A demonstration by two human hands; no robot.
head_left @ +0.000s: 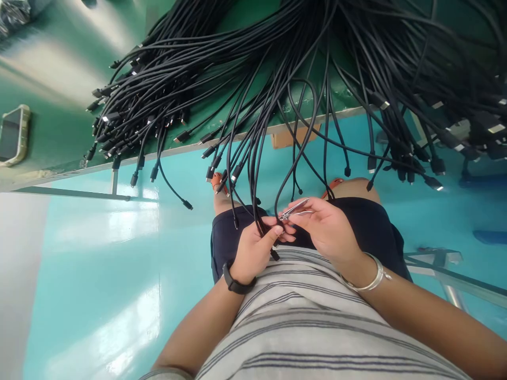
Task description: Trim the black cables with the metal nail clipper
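My left hand (255,248), with a black band at its wrist, is closed around several black cables (255,179) above my lap. A dark connector (274,255) pokes out below its thumb. Between the thumb and fingers of my right hand (330,229) is a silver nail clipper (295,209), its lever raised. The clipper's jaws point left and meet the cable ends at my left fingertips; whether they bite on anything is too small to tell. The held cables run up to the large bundle on the table.
A green table (51,89) spans the top, with many black cables (166,68) heaped on it and hanging over its front edge. A phone (15,135) lies at the left. Under the table is a cardboard box (291,138). A metal frame (455,274) stands at the right.
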